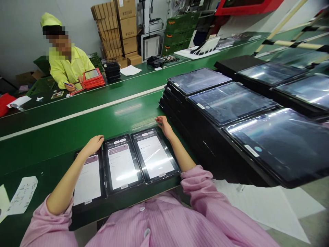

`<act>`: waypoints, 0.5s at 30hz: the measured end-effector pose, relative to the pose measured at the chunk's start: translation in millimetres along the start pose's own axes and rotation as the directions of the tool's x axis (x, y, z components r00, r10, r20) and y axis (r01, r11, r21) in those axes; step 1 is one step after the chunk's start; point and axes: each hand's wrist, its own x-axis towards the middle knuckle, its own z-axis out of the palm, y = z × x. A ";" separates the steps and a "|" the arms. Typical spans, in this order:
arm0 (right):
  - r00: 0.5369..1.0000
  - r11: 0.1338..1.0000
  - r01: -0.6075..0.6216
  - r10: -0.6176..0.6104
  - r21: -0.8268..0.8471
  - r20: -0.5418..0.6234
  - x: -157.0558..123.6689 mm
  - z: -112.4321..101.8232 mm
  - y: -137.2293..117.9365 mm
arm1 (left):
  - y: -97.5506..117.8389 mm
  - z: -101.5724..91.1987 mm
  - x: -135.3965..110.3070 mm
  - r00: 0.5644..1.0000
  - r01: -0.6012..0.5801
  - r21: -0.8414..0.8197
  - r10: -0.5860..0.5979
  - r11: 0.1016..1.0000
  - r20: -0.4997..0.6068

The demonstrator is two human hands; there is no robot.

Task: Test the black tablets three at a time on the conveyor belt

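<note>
Three tablets lie side by side before me with lit white screens: a left tablet (88,178), a middle tablet (122,168) and a right tablet (156,156). My left hand (94,144) rests over the top of the left tablet, its fingers loosely bent toward the middle tablet's upper corner; nothing shows in it. Beside the upper right corner of the right tablet is my right hand (164,127), fingers apart and pointing left, holding nothing. Whether its thumb touches the tablet's edge I cannot tell.
Stacks of dark wrapped tablets (231,99) rise close on my right. Handwritten paper (23,195) lies at the left. Across the green bench (64,137), a co-worker (70,65) in yellow writes beside red-cased devices (93,81). Cartons (127,27) and green crates (180,32) stand behind.
</note>
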 end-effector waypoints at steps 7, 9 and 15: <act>0.983 0.951 -0.094 0.043 0.295 0.176 0.7 17.8 23.2 | 3.0 -8.8 5.8 0.979 0.168 -0.011 -0.166 0.986 0.119; 0.980 0.903 -0.154 0.087 0.401 0.179 -0.4 19.1 27.2 | 1.9 -19.4 1.1 0.973 0.197 -0.024 -0.192 0.980 0.130; 0.983 0.957 -0.168 0.145 0.234 0.111 1.1 18.8 35.4 | 5.7 -29.4 -2.4 0.966 0.207 0.015 -0.207 0.978 0.155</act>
